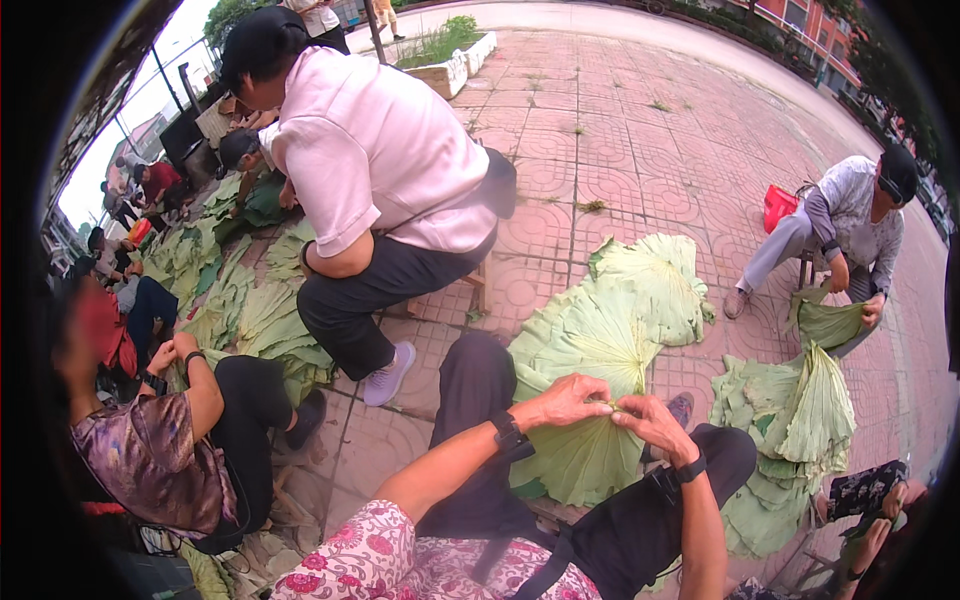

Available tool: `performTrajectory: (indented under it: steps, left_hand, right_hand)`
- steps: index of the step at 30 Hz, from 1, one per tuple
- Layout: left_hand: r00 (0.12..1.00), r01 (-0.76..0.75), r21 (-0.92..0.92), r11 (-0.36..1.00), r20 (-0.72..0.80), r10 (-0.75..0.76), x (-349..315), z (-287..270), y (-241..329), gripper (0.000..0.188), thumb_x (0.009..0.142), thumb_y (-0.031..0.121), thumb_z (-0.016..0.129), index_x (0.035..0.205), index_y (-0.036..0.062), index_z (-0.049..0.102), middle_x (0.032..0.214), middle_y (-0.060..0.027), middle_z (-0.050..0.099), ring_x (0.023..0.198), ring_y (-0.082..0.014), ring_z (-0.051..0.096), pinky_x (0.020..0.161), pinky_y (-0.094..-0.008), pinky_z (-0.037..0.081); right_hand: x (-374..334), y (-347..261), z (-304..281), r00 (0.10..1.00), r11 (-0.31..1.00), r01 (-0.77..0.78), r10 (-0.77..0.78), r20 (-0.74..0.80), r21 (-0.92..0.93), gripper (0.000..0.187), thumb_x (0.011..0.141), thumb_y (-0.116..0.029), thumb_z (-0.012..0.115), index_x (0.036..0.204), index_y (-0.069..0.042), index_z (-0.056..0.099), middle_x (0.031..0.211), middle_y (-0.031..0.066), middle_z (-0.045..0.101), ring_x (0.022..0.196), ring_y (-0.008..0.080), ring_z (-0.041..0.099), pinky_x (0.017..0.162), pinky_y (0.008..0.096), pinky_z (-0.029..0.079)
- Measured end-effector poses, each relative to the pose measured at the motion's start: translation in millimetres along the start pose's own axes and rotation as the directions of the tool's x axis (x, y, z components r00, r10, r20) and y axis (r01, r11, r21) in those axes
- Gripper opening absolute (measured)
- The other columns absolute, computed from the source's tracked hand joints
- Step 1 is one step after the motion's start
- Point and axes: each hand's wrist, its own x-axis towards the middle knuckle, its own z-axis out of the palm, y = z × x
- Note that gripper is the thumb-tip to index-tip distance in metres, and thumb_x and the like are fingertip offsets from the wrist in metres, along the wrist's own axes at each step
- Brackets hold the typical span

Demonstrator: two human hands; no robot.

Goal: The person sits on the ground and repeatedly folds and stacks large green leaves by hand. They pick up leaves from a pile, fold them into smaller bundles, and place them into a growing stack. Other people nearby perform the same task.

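Note:
Between my knees hangs a large pale green lotus leaf (pixel 585 465), its ribs fanning downward from the point where I grip it. My left hand (pixel 568 402) pinches the leaf's gathered top with thumb and fingertips. Close beside it, my right hand (pixel 655 422) is closed on the same spot, the fingertips of both hands nearly touching. Just beyond, a pile of flattened lotus leaves (pixel 610 315) lies on the paving. Whatever small bit sits right between my fingertips is too small to make out.
A person in a pink shirt (pixel 375 150) sits ahead left. At the right another person (pixel 850 215) handles a leaf beside a second leaf stack (pixel 775 420). A person in a patterned top (pixel 150 450) sits close at left. More leaves (pixel 270 320) cover the red paving (pixel 600 150).

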Motion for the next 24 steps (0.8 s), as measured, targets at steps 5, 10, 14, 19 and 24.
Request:
performTrajectory:
  steps: [5,10,14,19,24]
  left_hand:
    - [0.988,0.029,-0.212,0.977,0.154,0.004,-3.9,-12.8,14.8,0.034,0.084,0.034,0.074,0.086,0.0003,0.065,0.074,-0.0055,0.062,0.071,-0.0158,0.057,0.065,-0.0336,0.046]
    - [0.97,0.088,-0.288,0.954,0.241,-0.016,-11.8,-8.6,9.6,0.033,0.082,0.032,0.073,0.08,0.0,0.064,0.067,-0.0014,0.058,0.065,-0.0104,0.052,0.058,-0.031,0.041]
    - [0.961,0.095,-0.311,0.946,0.275,-0.006,-9.9,-11.3,17.2,0.029,0.081,0.028,0.071,0.079,0.0002,0.064,0.067,-0.0016,0.058,0.065,-0.0101,0.052,0.058,-0.0308,0.041]
    - [0.977,0.052,-0.246,0.968,0.215,0.002,-10.3,-13.5,22.9,0.031,0.078,0.029,0.069,0.077,-0.0007,0.061,0.065,-0.0041,0.056,0.063,-0.0136,0.051,0.057,-0.0335,0.04]
    - [0.989,-0.053,-0.107,0.993,0.129,0.067,-14.0,-14.1,22.7,0.039,0.077,0.032,0.069,0.076,-0.0025,0.052,0.063,-0.0139,0.049,0.059,-0.0233,0.047,0.057,-0.0395,0.038]
  right_hand:
    - [-12.3,-18.0,-1.4,0.994,0.996,-0.05,0.044,0.098,0.068,0.029,0.092,-0.025,0.068,0.104,0.001,0.07,0.073,0.0015,0.06,0.071,0.0104,0.049,0.064,0.0317,0.042]
    - [-17.7,-21.8,7.0,0.992,0.99,-0.039,0.022,0.128,0.132,0.031,0.093,-0.029,0.069,0.099,0.002,0.072,0.078,-0.0017,0.063,0.076,0.0073,0.051,0.067,0.0274,0.042]
    - [-18.8,-13.6,8.9,0.989,0.987,-0.075,0.056,0.134,0.145,0.033,0.092,-0.029,0.07,0.1,0.003,0.073,0.08,0.0019,0.068,0.077,0.0086,0.055,0.07,0.028,0.046]
    - [-14.8,-7.4,18.8,0.999,0.997,0.042,-0.04,-0.031,0.062,0.032,0.091,-0.027,0.071,0.098,0.004,0.073,0.077,0.0056,0.071,0.072,0.0085,0.058,0.066,0.0288,0.048]
    - [-15.4,-11.9,22.8,0.993,0.997,0.066,-0.069,-0.099,-0.035,0.027,0.089,-0.024,0.073,0.095,0.002,0.075,0.071,0.0056,0.07,0.067,0.0089,0.059,0.062,0.0291,0.048]
